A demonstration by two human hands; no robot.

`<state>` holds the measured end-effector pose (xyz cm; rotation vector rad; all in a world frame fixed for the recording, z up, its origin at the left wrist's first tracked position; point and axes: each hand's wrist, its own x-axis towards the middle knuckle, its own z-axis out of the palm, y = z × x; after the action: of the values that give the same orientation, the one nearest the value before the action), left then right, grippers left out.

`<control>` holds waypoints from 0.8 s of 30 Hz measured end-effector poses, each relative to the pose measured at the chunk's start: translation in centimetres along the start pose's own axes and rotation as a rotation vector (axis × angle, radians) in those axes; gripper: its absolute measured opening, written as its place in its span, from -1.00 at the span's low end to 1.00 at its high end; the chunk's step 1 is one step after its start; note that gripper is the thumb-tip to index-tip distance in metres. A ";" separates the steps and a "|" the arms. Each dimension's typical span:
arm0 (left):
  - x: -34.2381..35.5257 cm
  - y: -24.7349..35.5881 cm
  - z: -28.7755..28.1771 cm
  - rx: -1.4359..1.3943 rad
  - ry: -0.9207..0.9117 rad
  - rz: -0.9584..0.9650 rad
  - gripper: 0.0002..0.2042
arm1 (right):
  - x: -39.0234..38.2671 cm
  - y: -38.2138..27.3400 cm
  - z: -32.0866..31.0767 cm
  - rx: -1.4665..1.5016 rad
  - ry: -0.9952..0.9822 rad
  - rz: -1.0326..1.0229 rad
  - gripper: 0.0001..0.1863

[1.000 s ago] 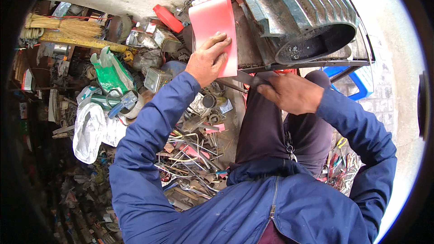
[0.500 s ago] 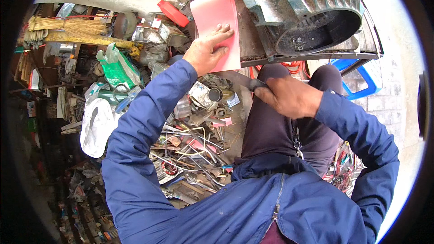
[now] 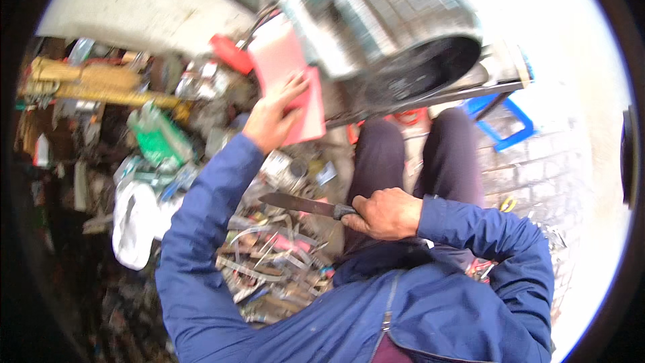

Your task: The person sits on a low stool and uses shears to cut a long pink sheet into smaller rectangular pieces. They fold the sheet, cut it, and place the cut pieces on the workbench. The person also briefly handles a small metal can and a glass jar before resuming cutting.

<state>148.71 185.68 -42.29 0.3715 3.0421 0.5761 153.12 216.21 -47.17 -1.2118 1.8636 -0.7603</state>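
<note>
My left hand [image 3: 272,111] lies with fingers apart on pink sheets [image 3: 269,47], which rest at the workbench's edge beside a ribbed, greenish-grey metal casing [image 3: 376,7]. The layers look slightly offset, though motion blurs them. My right hand [image 3: 383,214] is closed on the black handle of a knife [image 3: 299,204]. Its broad, dark blade points left, below the sheets and away from them, over the scrap beside my thighs. A red plastic object [image 3: 228,54] is left of the sheets.
The bench edge [image 3: 500,87] runs above my knees. A blue plastic stool [image 3: 510,141] stands at the right. Piled scrap [image 3: 269,269] covers the ground at the left, with a green plastic bag [image 3: 158,134], a white bag [image 3: 134,222] and a straw broom [image 3: 87,74].
My right hand has brought the knife from the lower edge of the sheets down toward my lap, blade turned left. The camera view has shifted, and the bench appears further left and blurred.
</note>
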 end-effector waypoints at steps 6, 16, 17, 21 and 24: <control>-0.5 1.2 0.0 0.080 -0.165 0.037 0.19 | -12.7 4.0 -4.8 0.052 0.203 0.020 -0.47; -1.2 1.2 -3.7 -0.143 -0.088 0.080 -0.44 | -13.2 1.2 -3.0 0.076 0.491 0.005 -0.52; -1.8 1.6 -5.0 -0.225 -0.066 0.030 -0.49 | -12.5 0.8 -3.3 0.032 0.474 0.002 -0.53; -5.4 3.2 -11.0 -0.179 0.292 0.009 -0.70 | -9.4 -1.8 -5.5 0.184 0.686 -0.268 -0.65; -10.1 4.2 -16.0 -0.236 0.487 -0.019 -0.63 | -5.9 -4.3 -7.2 0.242 0.874 -0.465 -0.67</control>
<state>158.42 181.39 -26.12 0.2173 3.3574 1.1653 150.44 220.65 -38.29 -1.2681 2.0481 -1.9562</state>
